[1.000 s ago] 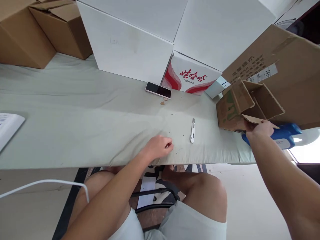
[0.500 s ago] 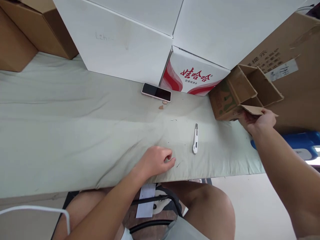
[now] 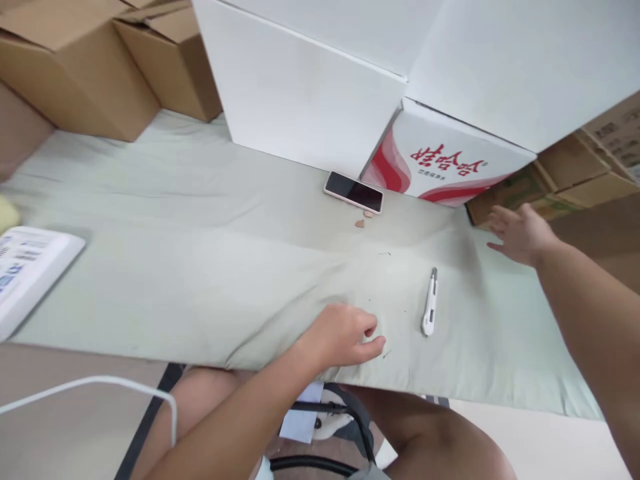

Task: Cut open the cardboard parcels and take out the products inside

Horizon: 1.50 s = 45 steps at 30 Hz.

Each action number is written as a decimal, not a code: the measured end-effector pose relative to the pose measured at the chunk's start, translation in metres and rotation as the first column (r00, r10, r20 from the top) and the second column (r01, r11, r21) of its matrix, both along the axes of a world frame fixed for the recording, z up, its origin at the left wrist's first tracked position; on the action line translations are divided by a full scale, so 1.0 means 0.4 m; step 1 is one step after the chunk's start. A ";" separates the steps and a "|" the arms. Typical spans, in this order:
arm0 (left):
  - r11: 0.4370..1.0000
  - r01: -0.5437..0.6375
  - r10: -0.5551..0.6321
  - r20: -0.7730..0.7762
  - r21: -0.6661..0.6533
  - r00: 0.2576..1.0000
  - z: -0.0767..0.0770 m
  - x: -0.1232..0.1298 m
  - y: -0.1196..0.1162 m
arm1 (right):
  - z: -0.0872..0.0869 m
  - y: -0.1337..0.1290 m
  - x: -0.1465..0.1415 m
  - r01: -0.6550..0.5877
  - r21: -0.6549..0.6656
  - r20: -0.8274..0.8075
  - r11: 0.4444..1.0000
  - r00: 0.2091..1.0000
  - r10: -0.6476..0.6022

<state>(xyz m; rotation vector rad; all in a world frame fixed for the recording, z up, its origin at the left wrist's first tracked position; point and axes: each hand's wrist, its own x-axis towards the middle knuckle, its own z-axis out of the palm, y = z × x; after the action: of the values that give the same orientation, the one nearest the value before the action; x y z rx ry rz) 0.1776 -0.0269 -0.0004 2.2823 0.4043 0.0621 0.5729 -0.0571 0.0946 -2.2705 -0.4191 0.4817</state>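
My left hand point(image 3: 347, 335) rests on the table near its front edge. Its fingers are loosely curled into a fist with nothing in them, the thumb sticking out to the right. On the right, my right hand point(image 3: 524, 233) is open and empty, its fingers stretched toward a brown cardboard box point(image 3: 550, 203). The hand overlaps the box's lower front in view; whether it touches I cannot tell. Between the hands lies a white utility knife point(image 3: 430, 303), blade end pointing away from me.
A phone point(image 3: 353, 193) lies by small brown scraps point(image 3: 360, 223). White boxes point(image 3: 310, 87) and a red-and-white carton point(image 3: 445, 160) line the back. Brown boxes point(image 3: 100, 80) stand back left; a white printed object point(image 3: 35, 273) sits at the left. The cloth-covered table point(image 3: 200, 267) ends before my knees.
My right hand has let go of the cardboard flap at the box and opened. The view has swung left, bringing in the white printed object. My left hand remains resting on the table.
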 end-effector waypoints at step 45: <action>0.693 -0.463 0.689 0.317 -0.553 0.652 0.068 -0.402 0.162 | -0.009 0.790 -1.250 -0.785 -0.455 0.717 0.420 -0.043 0.696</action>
<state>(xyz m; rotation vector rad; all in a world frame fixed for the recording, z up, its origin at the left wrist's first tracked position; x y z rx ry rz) 0.0170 0.0379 0.0269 1.5193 0.7860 0.8218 0.0730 0.2588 0.0909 -1.7479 -2.2860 -0.2997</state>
